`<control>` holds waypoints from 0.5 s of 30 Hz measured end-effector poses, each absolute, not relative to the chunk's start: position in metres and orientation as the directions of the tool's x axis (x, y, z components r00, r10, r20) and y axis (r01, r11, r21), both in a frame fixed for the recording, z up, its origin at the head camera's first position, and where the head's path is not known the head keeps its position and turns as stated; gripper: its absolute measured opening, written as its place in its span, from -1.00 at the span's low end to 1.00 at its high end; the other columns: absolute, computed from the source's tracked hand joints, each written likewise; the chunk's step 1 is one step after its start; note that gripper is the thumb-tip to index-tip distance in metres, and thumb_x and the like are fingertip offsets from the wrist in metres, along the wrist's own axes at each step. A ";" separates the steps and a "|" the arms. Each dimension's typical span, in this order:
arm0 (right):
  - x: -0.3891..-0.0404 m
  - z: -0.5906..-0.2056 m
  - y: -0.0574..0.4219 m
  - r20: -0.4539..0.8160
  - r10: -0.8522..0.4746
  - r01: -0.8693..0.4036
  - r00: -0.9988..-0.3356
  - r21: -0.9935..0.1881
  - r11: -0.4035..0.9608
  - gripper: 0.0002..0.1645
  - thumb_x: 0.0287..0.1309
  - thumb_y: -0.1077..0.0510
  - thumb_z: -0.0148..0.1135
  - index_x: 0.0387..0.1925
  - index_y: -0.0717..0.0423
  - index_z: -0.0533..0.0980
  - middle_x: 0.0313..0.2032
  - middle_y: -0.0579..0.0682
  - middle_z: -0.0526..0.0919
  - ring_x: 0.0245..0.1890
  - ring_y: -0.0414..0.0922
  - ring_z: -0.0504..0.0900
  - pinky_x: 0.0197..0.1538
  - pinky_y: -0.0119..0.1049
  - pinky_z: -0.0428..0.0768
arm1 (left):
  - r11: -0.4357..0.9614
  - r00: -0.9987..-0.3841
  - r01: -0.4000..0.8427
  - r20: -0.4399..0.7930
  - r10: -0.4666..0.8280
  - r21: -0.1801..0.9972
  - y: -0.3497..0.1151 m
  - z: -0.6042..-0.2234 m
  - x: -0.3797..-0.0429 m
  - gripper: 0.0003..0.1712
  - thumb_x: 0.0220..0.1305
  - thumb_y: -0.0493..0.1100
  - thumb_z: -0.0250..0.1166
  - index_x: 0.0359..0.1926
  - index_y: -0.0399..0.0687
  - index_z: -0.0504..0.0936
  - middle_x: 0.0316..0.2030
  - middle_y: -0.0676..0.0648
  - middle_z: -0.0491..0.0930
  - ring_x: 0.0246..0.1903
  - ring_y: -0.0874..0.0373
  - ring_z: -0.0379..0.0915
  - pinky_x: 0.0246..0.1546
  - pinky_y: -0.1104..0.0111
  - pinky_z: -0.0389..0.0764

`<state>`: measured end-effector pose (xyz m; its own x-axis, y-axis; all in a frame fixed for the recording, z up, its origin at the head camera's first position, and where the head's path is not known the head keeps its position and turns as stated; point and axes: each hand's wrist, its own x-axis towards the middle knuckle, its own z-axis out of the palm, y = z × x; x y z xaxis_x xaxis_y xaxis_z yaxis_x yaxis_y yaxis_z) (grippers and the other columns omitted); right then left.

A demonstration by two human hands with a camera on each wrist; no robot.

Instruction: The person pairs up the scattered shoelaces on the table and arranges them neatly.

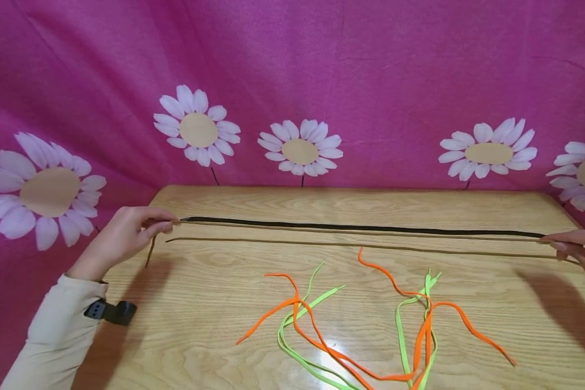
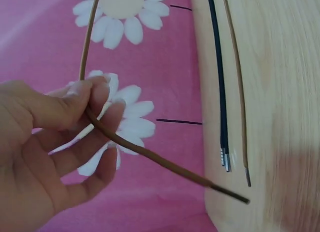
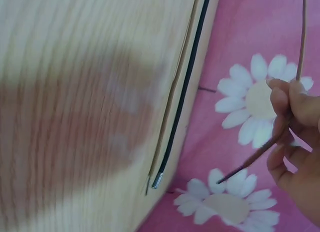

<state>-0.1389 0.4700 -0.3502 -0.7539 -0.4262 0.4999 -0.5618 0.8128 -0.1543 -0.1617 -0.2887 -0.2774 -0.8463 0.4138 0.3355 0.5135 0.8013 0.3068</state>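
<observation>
A thin brown shoelace (image 1: 356, 232) is stretched nearly straight between my two hands, above the table. My left hand (image 1: 124, 233) pinches it between thumb and index finger close to one end; a short tail with a dark tip (image 2: 230, 193) hangs past the fingers. At the other side my right hand (image 1: 582, 246) pinches it the same way, its tipped end (image 3: 232, 175) pointing down. A black shoelace (image 1: 351, 227), folded double at its tipped end, lies along the table's far part. Beside it lies a second brown shoelace (image 2: 243, 117), roughly parallel.
Orange shoelaces (image 1: 421, 346) and lime-green shoelaces (image 1: 280, 336) lie tangled in two looped groups on the near part of the wooden table (image 1: 200, 303). A pink cloth (image 1: 385, 70) with white daisies hangs behind the table and along its left side.
</observation>
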 end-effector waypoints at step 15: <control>-0.156 -0.385 0.507 0.527 -0.232 -0.525 -0.818 -0.519 0.675 -0.51 0.33 0.32 0.10 -0.34 -0.49 0.47 -0.68 -0.47 0.50 -0.71 -0.54 0.42 -0.75 -0.51 0.23 | 0.794 -0.898 0.437 0.250 0.361 0.422 -0.308 -0.311 -0.194 -0.85 0.23 -0.36 0.30 -0.19 -0.34 0.69 -0.53 -0.04 0.63 -0.57 0.20 0.44 -0.54 0.42 0.46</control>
<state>-0.1564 0.5070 -0.3854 -0.8178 -0.2315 0.5269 -0.5251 0.6748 -0.5185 -0.1941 -0.3076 -0.3114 -0.8983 0.3612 0.2503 0.4370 0.7943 0.4220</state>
